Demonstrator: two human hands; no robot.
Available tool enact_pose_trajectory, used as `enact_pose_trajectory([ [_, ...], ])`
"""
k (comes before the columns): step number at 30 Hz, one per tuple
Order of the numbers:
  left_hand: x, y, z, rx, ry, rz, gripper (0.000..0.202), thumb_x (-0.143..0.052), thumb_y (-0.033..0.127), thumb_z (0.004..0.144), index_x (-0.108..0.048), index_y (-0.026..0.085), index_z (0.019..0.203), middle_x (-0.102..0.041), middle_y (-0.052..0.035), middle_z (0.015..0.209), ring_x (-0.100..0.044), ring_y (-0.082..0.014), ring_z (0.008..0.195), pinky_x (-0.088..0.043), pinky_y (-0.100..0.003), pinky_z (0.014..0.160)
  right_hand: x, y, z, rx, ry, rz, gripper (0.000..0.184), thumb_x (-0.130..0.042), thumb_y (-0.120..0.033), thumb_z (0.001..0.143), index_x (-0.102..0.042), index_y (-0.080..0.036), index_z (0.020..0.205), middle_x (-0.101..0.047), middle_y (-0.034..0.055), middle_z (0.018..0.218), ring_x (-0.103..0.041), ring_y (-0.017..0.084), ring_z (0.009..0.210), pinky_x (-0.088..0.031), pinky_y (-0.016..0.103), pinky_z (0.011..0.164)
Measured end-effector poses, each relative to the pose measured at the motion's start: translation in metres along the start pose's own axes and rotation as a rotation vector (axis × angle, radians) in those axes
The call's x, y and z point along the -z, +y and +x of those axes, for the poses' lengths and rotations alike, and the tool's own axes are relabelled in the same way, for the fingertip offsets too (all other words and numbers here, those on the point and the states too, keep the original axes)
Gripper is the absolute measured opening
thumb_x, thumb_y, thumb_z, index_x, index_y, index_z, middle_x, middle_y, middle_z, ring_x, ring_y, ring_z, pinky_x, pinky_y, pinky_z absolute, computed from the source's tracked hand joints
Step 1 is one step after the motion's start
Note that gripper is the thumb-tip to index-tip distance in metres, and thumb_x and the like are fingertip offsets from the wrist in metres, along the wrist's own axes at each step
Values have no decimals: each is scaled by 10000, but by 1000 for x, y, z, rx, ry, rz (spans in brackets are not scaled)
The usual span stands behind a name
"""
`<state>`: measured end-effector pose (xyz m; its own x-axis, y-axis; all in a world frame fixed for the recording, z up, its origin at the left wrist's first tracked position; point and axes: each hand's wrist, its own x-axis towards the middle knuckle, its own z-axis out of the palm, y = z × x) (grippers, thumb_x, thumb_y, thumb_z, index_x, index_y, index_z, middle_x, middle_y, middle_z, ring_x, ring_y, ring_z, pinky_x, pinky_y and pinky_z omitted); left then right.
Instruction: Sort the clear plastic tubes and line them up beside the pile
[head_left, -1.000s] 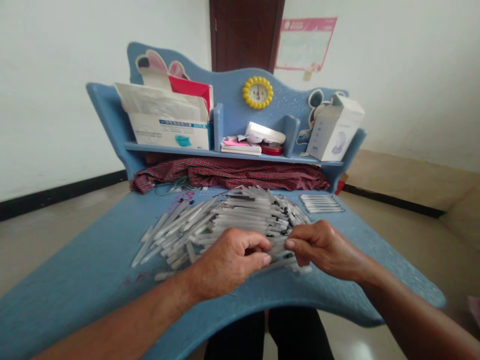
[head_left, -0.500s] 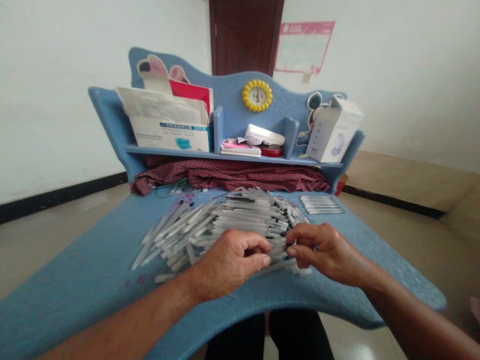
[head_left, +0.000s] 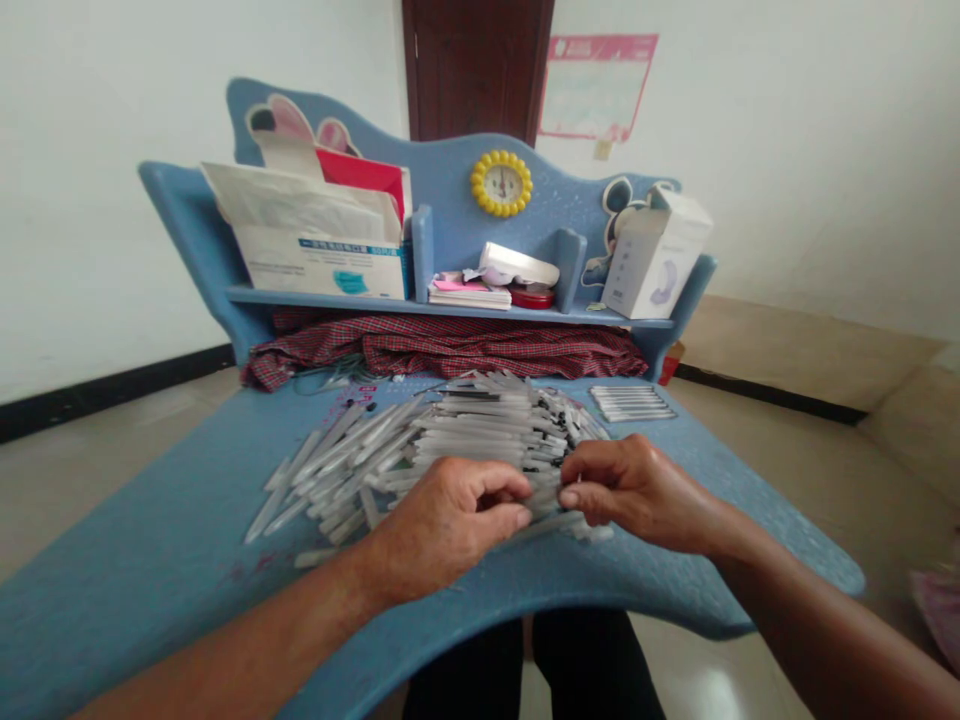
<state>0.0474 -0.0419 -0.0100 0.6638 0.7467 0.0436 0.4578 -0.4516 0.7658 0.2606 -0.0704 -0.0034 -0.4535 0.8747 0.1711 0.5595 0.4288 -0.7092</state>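
A large pile of translucent white pens (head_left: 472, 432), several with black ends, lies in the middle of the blue desk. At the pile's near edge, my left hand (head_left: 457, 515) is closed in a pinch of thumb and bent fingers. What looks like a blurred translucent pen barrel (head_left: 545, 488) reaches from its fingertips toward the right hand. My right hand (head_left: 630, 492) pinches close beside it, over the pile's right front corner. Its curled fingers hide what they hold. Away to the right, several finished-looking pens (head_left: 631, 403) lie side by side in a neat row.
The blue desk (head_left: 180, 490) has a curved front edge above my legs. Along its back lies a red checked cloth (head_left: 450, 345) under a shelf (head_left: 315, 298). On the shelf are a mask box (head_left: 322, 260), papers (head_left: 469, 296), a red case (head_left: 532, 298) and a white box (head_left: 656, 260). A yellow clock (head_left: 502, 184) hangs above.
The camera view has turned slightly, so everything sits a little further left in the picture. Both hands keep nearly the same pinch and place over the pile.
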Motion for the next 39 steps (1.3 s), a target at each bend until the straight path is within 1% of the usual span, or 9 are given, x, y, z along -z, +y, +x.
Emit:
enact_pose_trajectory([
  [3,-2,-3,0,-95,32,95,146,-533,209,790,-666,163,829,-578,41,645,-520,-103,601,-377,-203,570,0,-2,2,2,-13,5,299,-553,-366,864,-572,-143,664,-529,-31,541,-484,66,491,-348,174,462],
  [9,-7,-14,1,-493,308,452,137,-508,139,831,-644,128,824,-605,-21,670,-524,-154,677,-395,-260,633,0,-2,9,-66,-25,30,360,-532,-341,872,-514,-151,567,-527,-31,483,-475,59,443,-342,166,429],
  [12,-8,-16,1,-583,355,526,160,-474,131,863,-631,107,850,-606,-38,674,-501,-157,645,-394,-268,598,2,-4,11,-112,-31,101,375,-527,-363,868,-498,-158,556,-525,-33,462,-469,59,415,-351,167,412],
  [20,-3,-14,3,-458,294,591,146,-501,177,849,-640,136,830,-625,-49,707,-556,-183,701,-439,-291,644,13,-7,9,-147,38,154,389,-550,-421,841,-502,-160,556,-528,-36,448,-474,58,397,-351,169,401],
  [29,-4,-16,4,-436,220,576,163,-489,191,864,-642,144,832,-638,-43,721,-566,-187,720,-421,-298,664,14,9,-3,-162,13,140,406,-539,-464,844,-523,-148,589,-543,-21,481,-486,65,429,-367,178,425],
  [32,-5,-19,4,-426,199,573,140,-505,182,854,-640,148,830,-640,-39,729,-571,-186,731,-411,-291,665,13,11,-11,-102,64,17,300,-578,-436,830,-617,-140,813,-561,-25,543,-498,81,477,-367,193,452],
  [34,-6,-20,3,-421,169,582,134,-510,177,852,-640,150,829,-633,-33,714,-569,-182,721,-405,-287,665,11,8,-15,-21,98,-106,276,-620,-383,813,-623,-155,968,-607,-13,633,-527,91,536,-392,206,506],
  [36,-7,-19,3,-422,134,597,132,-514,172,849,-641,150,820,-621,-27,688,-562,-176,698,-397,-281,651,7,3,-17,77,79,-242,226,-614,-319,825,-627,-160,986,-640,15,726,-560,108,613,-411,226,578],
  [39,-8,-16,3,-445,90,607,127,-528,160,839,-643,147,788,-607,-22,661,-550,-164,662,-381,-267,611,1,-4,-20,161,11,-457,140,-536,-246,874,-635,-149,896,-641,46,749,-570,135,673,-389,251,614],
])
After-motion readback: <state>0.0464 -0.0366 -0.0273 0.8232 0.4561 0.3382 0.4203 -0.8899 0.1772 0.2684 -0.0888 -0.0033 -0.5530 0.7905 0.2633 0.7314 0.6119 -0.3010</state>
